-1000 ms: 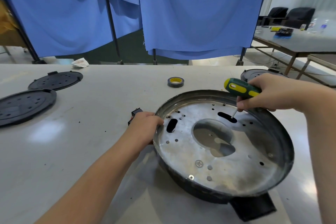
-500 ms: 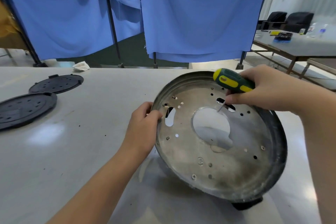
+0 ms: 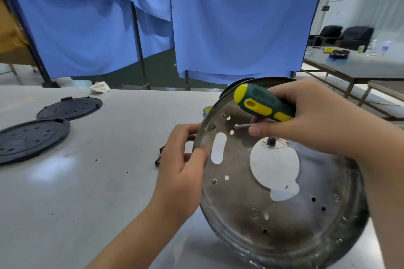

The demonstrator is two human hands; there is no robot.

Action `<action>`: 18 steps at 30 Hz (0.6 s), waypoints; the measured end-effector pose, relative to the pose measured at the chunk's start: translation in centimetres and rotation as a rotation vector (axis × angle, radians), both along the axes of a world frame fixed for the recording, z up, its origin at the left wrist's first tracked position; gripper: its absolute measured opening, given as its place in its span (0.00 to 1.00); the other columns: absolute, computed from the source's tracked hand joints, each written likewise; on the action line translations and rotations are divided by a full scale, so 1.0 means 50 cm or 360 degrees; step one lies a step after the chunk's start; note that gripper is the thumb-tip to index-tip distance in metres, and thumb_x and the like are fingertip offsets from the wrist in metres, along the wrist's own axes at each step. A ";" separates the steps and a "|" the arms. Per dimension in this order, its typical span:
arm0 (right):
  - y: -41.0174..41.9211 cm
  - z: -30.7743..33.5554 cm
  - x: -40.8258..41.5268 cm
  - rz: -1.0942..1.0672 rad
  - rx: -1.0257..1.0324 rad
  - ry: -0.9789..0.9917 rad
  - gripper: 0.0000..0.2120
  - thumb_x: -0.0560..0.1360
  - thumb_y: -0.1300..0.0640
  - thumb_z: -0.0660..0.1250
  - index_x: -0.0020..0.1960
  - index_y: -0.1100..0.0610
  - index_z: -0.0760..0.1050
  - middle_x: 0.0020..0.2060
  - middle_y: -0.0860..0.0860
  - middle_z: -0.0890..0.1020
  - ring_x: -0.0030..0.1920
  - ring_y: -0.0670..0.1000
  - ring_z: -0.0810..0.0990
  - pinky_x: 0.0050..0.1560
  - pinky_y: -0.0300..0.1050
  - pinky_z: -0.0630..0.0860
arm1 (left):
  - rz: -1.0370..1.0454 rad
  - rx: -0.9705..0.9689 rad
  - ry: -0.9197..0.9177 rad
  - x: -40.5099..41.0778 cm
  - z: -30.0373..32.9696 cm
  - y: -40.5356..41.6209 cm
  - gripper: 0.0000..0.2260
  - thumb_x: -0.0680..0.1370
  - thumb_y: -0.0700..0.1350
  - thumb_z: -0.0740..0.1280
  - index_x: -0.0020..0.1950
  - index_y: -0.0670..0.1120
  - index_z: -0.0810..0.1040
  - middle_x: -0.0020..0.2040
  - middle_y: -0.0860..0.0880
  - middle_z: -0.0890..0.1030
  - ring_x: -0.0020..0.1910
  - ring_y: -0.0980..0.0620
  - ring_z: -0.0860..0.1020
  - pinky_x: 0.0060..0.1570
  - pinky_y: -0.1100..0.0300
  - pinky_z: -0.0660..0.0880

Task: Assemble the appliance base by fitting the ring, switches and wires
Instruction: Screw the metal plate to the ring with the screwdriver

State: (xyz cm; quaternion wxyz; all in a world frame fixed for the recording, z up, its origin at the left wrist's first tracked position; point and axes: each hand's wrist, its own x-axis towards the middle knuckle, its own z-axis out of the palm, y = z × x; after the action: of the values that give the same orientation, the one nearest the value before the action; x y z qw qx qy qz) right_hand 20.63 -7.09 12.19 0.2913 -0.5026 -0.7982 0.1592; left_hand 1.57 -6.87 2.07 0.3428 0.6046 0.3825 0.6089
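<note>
Upright, tilted base [image 3: 284,214], holes throughout

I can read no text, label, brand or number anywhere here. The small round stamped mark [image 3: 254,212] on the metal base pan [image 3: 306,236] I hold tilted is too blurred to make out.
</note>
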 end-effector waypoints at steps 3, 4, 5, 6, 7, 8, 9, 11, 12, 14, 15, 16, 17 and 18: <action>-0.007 0.003 -0.009 0.0035 0.0014 0.0021 0.13 0.60 0.42 0.73 0.41 0.48 0.80 0.33 0.51 0.83 0.35 0.56 0.82 0.42 0.62 0.79 | 0.0017 0.0043 0.0035 0.000 0.000 -0.003 0.11 0.71 0.42 0.60 0.48 0.53 0.79 0.45 0.52 0.81 0.45 0.51 0.80 0.40 0.58 0.74; -0.008 0.003 -0.012 0.0043 0.0016 0.0027 0.13 0.60 0.42 0.73 0.40 0.48 0.80 0.33 0.51 0.83 0.35 0.56 0.81 0.42 0.62 0.79 | 0.0026 0.0058 0.0048 0.000 0.000 -0.004 0.12 0.71 0.42 0.60 0.48 0.53 0.79 0.45 0.52 0.81 0.46 0.50 0.80 0.41 0.55 0.75; -0.008 0.003 -0.016 0.0050 0.0016 0.0027 0.13 0.60 0.42 0.73 0.40 0.48 0.81 0.33 0.51 0.83 0.35 0.56 0.81 0.42 0.62 0.79 | 0.0030 0.0075 0.0058 0.000 0.000 -0.004 0.12 0.71 0.42 0.60 0.48 0.54 0.79 0.45 0.51 0.81 0.47 0.49 0.80 0.42 0.52 0.75; -0.008 0.003 -0.019 0.0055 0.0019 0.0020 0.13 0.61 0.42 0.73 0.40 0.49 0.81 0.33 0.51 0.83 0.35 0.55 0.81 0.41 0.62 0.79 | 0.0033 0.0092 0.0069 0.000 0.001 -0.005 0.12 0.71 0.42 0.60 0.48 0.55 0.79 0.46 0.51 0.81 0.47 0.48 0.79 0.42 0.50 0.75; -0.009 0.003 -0.021 0.0057 0.0026 0.0011 0.12 0.61 0.43 0.73 0.40 0.49 0.81 0.33 0.52 0.82 0.35 0.55 0.81 0.41 0.61 0.79 | 0.0036 0.0107 0.0077 0.000 0.001 -0.006 0.12 0.71 0.42 0.60 0.48 0.56 0.78 0.46 0.51 0.81 0.47 0.47 0.79 0.42 0.48 0.75; -0.008 0.002 -0.022 0.0059 0.0038 0.0008 0.12 0.62 0.44 0.74 0.40 0.50 0.81 0.33 0.52 0.82 0.34 0.55 0.80 0.40 0.61 0.79 | 0.0037 0.0119 0.0083 0.000 0.001 -0.007 0.12 0.71 0.42 0.61 0.48 0.56 0.78 0.46 0.51 0.81 0.47 0.47 0.79 0.42 0.47 0.75; -0.009 0.002 -0.022 0.0059 0.0050 0.0009 0.12 0.62 0.44 0.74 0.40 0.50 0.80 0.33 0.52 0.82 0.34 0.55 0.80 0.40 0.61 0.79 | 0.0034 0.0130 0.0085 0.000 0.001 -0.008 0.13 0.71 0.42 0.61 0.48 0.57 0.78 0.46 0.50 0.81 0.47 0.46 0.79 0.42 0.46 0.75; -0.010 0.001 -0.021 0.0063 0.0074 0.0006 0.14 0.62 0.43 0.73 0.40 0.52 0.80 0.32 0.53 0.81 0.34 0.57 0.80 0.40 0.61 0.78 | 0.0021 0.0153 0.0095 0.000 0.002 -0.010 0.13 0.71 0.42 0.61 0.49 0.58 0.78 0.47 0.50 0.81 0.47 0.46 0.80 0.43 0.46 0.76; -0.009 0.001 -0.020 0.0067 0.0081 -0.0001 0.15 0.62 0.42 0.73 0.41 0.53 0.80 0.32 0.54 0.81 0.35 0.57 0.80 0.40 0.61 0.78 | 0.0013 0.0159 0.0101 0.001 0.003 -0.011 0.14 0.71 0.42 0.61 0.49 0.58 0.78 0.48 0.51 0.81 0.48 0.47 0.80 0.43 0.47 0.76; -0.005 -0.001 -0.017 0.0053 0.0067 -0.0003 0.15 0.62 0.42 0.73 0.40 0.52 0.80 0.32 0.54 0.81 0.35 0.57 0.80 0.41 0.60 0.79 | -0.0010 0.0109 0.0085 0.002 0.003 -0.011 0.14 0.70 0.42 0.62 0.49 0.57 0.79 0.48 0.52 0.82 0.50 0.49 0.80 0.43 0.53 0.76; -0.001 -0.003 -0.015 0.0028 0.0054 -0.0001 0.13 0.63 0.43 0.74 0.40 0.51 0.80 0.32 0.53 0.81 0.35 0.56 0.80 0.41 0.58 0.79 | -0.0034 0.0033 0.0045 0.001 0.004 -0.010 0.13 0.70 0.41 0.62 0.49 0.56 0.79 0.47 0.52 0.82 0.49 0.50 0.80 0.41 0.57 0.75; 0.004 -0.007 -0.011 0.0000 0.0045 -0.0002 0.11 0.63 0.44 0.74 0.40 0.50 0.79 0.32 0.51 0.81 0.34 0.53 0.80 0.41 0.53 0.79 | -0.0067 -0.0068 -0.0014 0.001 0.005 -0.007 0.12 0.69 0.41 0.63 0.48 0.54 0.79 0.44 0.52 0.82 0.46 0.52 0.81 0.39 0.60 0.75; 0.009 -0.011 -0.008 -0.0026 0.0043 -0.0006 0.10 0.64 0.45 0.75 0.39 0.49 0.79 0.32 0.49 0.81 0.32 0.49 0.78 0.39 0.44 0.77 | -0.0105 -0.0182 -0.0075 0.001 0.005 -0.003 0.11 0.69 0.39 0.63 0.47 0.52 0.79 0.40 0.52 0.83 0.41 0.53 0.80 0.36 0.63 0.75; 0.013 -0.015 -0.007 -0.0047 0.0040 -0.0014 0.08 0.65 0.46 0.75 0.38 0.49 0.79 0.32 0.48 0.81 0.29 0.45 0.76 0.35 0.37 0.74 | -0.0134 -0.0289 -0.0116 -0.001 0.005 0.001 0.10 0.69 0.38 0.64 0.46 0.49 0.79 0.37 0.52 0.82 0.37 0.52 0.79 0.34 0.63 0.75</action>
State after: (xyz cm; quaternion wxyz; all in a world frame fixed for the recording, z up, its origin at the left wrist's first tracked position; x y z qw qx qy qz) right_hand 20.28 -6.46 11.42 0.2965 -0.5113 -0.7939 0.1426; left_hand 1.54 -6.82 2.34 0.4352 0.5639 0.3976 0.5784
